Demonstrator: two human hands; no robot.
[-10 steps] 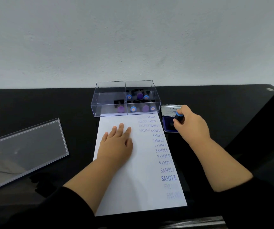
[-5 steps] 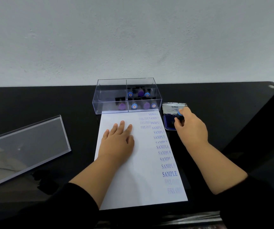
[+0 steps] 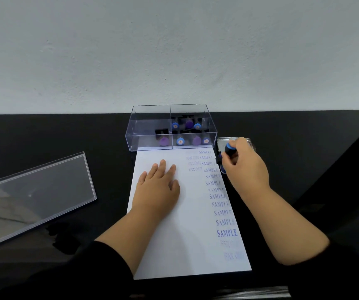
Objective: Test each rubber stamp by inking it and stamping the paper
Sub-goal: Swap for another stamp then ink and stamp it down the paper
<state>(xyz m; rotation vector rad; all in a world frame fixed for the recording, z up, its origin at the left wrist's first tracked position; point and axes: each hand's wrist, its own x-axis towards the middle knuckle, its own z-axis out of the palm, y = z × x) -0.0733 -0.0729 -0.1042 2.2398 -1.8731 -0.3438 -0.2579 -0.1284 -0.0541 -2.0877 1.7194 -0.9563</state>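
A white sheet of paper lies on the black table, with blue SAMPLE and FAX OUT prints down its right side. My left hand rests flat on the sheet with straight fingers. My right hand grips a rubber stamp with a blue cap and black handle, held over the ink pad beside the paper's top right corner. The hand hides most of the pad; its open metal lid shows behind the stamp. A clear box behind the paper holds several blue- and purple-capped stamps.
A long clear plastic lid lies on the table at the left. A pale wall rises just behind the box. The black table stretches to both sides, its right corner near the frame's edge.
My right hand has shifted slightly left and towards me with the stamp, over the ink pad's near part. My left hand stays flat on the paper.
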